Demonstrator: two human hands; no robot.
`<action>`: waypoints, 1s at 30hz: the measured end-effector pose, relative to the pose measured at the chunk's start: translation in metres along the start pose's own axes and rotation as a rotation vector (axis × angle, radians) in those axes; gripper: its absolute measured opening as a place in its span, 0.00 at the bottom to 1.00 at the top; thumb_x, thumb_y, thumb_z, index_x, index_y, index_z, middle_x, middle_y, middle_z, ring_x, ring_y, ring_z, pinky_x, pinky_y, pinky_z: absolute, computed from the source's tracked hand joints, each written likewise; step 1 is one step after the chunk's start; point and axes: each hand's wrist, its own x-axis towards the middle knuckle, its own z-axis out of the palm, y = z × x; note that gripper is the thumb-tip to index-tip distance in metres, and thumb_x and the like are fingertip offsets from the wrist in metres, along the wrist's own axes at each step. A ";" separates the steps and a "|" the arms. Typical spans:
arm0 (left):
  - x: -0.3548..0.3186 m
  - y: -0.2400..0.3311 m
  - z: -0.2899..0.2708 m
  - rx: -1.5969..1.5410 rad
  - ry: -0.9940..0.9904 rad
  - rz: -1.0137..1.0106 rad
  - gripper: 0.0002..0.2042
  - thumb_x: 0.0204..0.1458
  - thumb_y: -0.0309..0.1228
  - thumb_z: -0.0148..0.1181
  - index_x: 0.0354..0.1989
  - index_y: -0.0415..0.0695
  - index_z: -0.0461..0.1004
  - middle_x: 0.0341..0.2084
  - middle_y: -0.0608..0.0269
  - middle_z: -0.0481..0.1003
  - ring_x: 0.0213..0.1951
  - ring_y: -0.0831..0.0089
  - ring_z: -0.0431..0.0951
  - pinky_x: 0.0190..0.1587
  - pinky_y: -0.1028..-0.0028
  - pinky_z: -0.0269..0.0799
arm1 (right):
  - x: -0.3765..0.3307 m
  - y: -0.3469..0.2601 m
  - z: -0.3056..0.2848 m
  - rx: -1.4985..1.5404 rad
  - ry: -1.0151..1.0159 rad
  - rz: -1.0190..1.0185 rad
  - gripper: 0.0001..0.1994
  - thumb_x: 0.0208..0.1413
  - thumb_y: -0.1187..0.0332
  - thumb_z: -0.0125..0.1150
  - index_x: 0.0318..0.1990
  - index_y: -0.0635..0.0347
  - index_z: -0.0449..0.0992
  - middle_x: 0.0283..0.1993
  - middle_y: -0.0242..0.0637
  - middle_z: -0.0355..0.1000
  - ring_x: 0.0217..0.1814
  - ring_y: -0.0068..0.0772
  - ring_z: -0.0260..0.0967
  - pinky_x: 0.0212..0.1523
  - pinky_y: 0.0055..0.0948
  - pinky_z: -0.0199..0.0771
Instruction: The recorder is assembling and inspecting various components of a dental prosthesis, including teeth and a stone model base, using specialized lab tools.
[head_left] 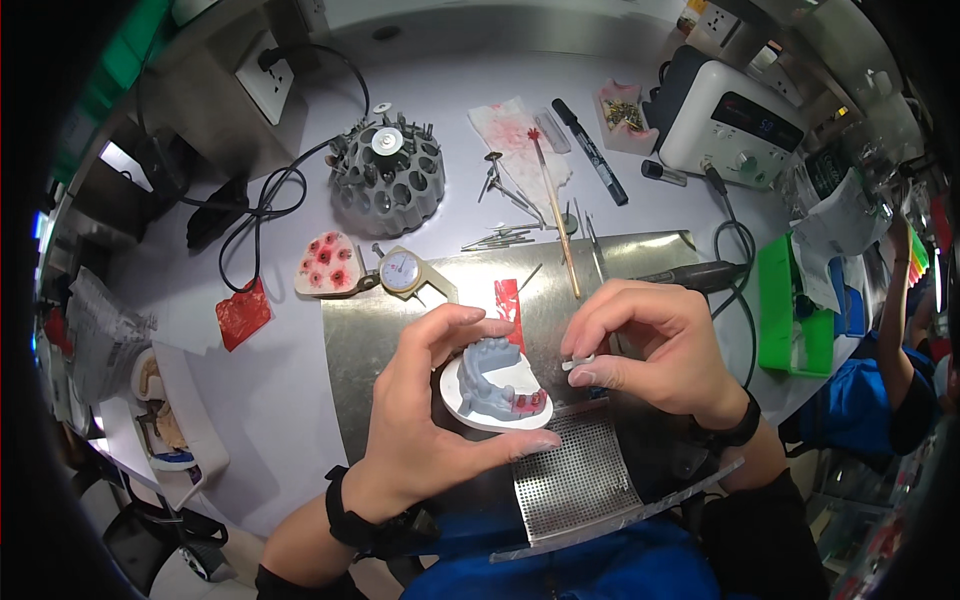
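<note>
On the bench (250, 380), a round grey bur holder (387, 180) at the back left has its holes stocked with burs and a disc on top, and in front of it a small pink tray (327, 265) carries red wax blobs beside a dial gauge (402, 270). The left hand (425, 420) has its fingers clasped around a grey dental model (497, 385) on a white base, held over the metal plate (350, 340) just above a perforated mesh tray (575, 480). Just right of the model, the right hand (655, 345) pinches a small white piece (578, 363) between its fingers, and far back a pink dish (625, 115) holds small brass-coloured parts beside a white control box (730, 125).
</note>
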 end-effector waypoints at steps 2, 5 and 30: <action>-0.001 -0.001 0.000 -0.008 0.002 -0.003 0.51 0.34 0.41 0.89 0.63 0.35 0.61 0.51 0.44 0.79 0.56 0.58 0.82 0.60 0.64 0.77 | 0.002 -0.006 0.005 0.009 0.024 0.022 0.13 0.53 0.79 0.74 0.47 0.63 0.85 0.40 0.37 0.82 0.35 0.19 0.77 0.36 0.20 0.76; -0.002 0.000 0.000 0.015 0.002 0.005 0.51 0.34 0.41 0.89 0.63 0.35 0.61 0.51 0.44 0.79 0.55 0.58 0.82 0.60 0.64 0.78 | 0.000 -0.006 0.001 -0.030 0.007 0.027 0.11 0.51 0.79 0.76 0.43 0.63 0.86 0.39 0.37 0.82 0.35 0.18 0.77 0.35 0.19 0.75; 0.000 0.005 -0.002 0.128 -0.033 0.010 0.42 0.36 0.46 0.86 0.58 0.38 0.72 0.50 0.54 0.79 0.48 0.60 0.81 0.52 0.65 0.76 | -0.012 -0.006 0.033 0.013 0.091 0.037 0.08 0.52 0.80 0.74 0.41 0.68 0.86 0.43 0.44 0.83 0.40 0.29 0.81 0.41 0.24 0.79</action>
